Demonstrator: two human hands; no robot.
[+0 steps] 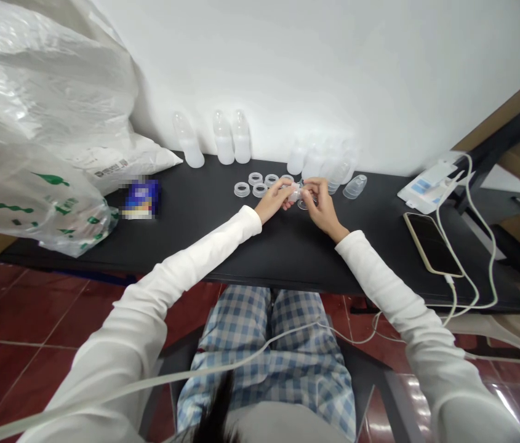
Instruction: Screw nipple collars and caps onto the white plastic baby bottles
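Note:
Over the black table (264, 252), my left hand (274, 200) and my right hand (322, 208) meet, both closed on a small translucent piece (295, 193) between their fingers. Its exact shape is partly hidden. Just left of it lie several clear rings (242, 189). Behind my right hand stand several milky bottles (311, 162) along the wall, with clear caps beside them; one clear cap (354, 186) lies tilted to the right. Further left, three capped bottles (223, 138) stand upright against the wall.
White plastic bags (75, 203) fill the left end, beside a blurred blue packet (141, 199). At the right are a phone (431, 243) with a white cable and a white-blue package (430, 183). Another cable crosses above my lap.

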